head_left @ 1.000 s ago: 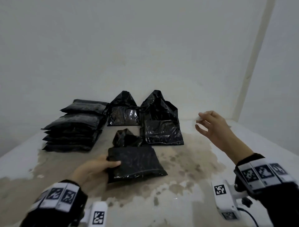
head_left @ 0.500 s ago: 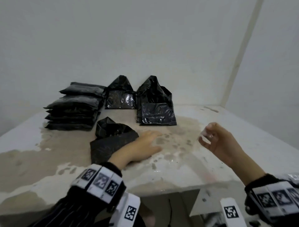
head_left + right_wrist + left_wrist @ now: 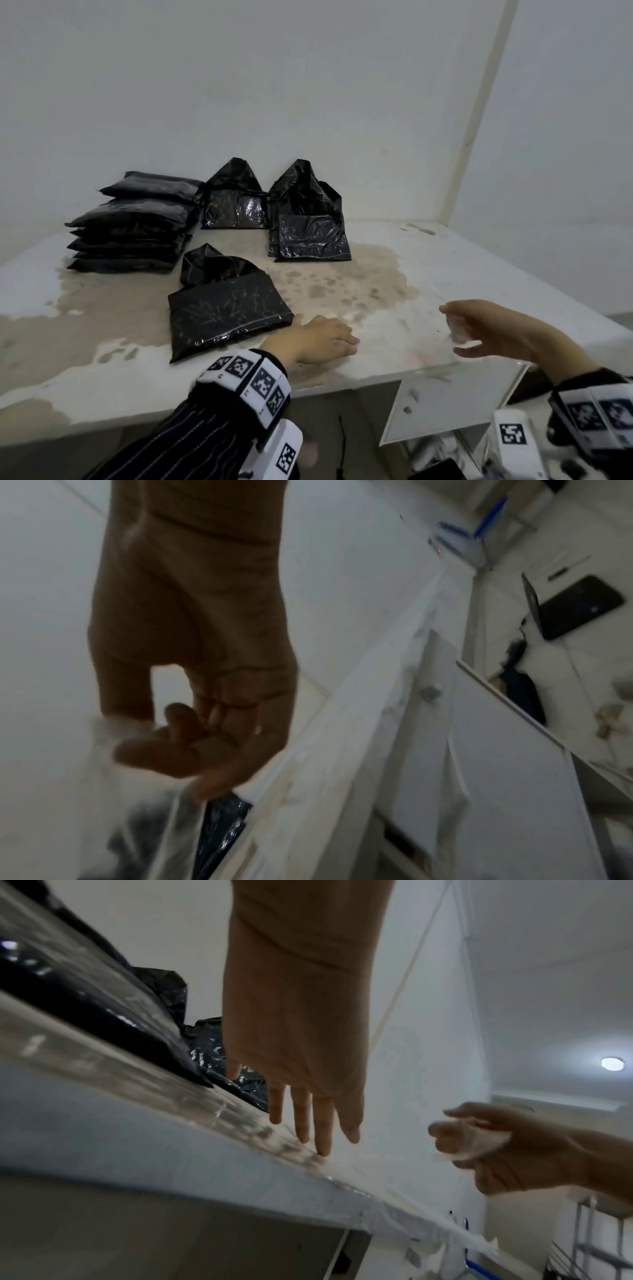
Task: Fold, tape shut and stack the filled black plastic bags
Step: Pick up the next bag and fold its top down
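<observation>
The left hand [image 3: 313, 339] lies flat with straight fingers [image 3: 322, 1123] on the counter [image 3: 428, 274], just beside the nearest filled black bag [image 3: 226, 310]. The right hand [image 3: 493, 330] hovers over the counter edge, pinching a blurred strip of clear tape [image 3: 479, 1139]; its extent is unclear. A stack of sealed bags [image 3: 133, 226] sits far left.

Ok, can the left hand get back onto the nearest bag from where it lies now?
Probably yes. The left hand lies flat on the table just right of the nearest bag, fingers straight and holding nothing, and nothing sits between them. The right hand is off to the side, clear of that path.
</observation>
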